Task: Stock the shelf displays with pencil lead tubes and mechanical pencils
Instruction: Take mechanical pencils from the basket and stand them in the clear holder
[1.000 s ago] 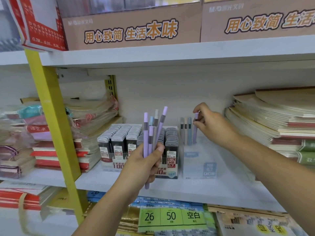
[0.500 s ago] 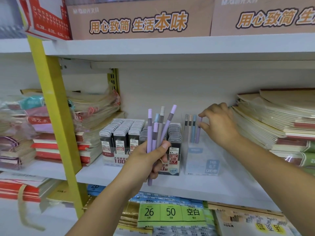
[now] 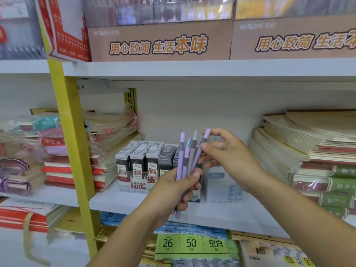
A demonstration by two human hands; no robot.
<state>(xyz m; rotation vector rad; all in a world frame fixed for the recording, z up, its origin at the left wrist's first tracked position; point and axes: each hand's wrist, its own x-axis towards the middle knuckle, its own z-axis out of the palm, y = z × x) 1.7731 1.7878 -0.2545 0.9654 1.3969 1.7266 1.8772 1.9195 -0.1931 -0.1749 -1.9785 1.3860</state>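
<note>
While the left hand [image 3: 173, 191] grips a bundle of mechanical pencils [image 3: 182, 160] upright in a closed fist at the centre of the view, the right hand [image 3: 229, 157] reaches in from 3 o'clock and pinches the upper end of the rightmost purple pencil [image 3: 204, 142] between thumb and forefinger. That pencil leans toward 1 o'clock, with its lower end inside the left fist. At 9 o'clock of the bundle, the lead tube display [image 3: 138, 160] stands on the white shelf [image 3: 119, 201], its rows filled. A clear pencil box [image 3: 223, 187] stands just beside it, partly hidden by the hands. Notebook stacks [image 3: 312, 149] lie at 3 o'clock.
</note>
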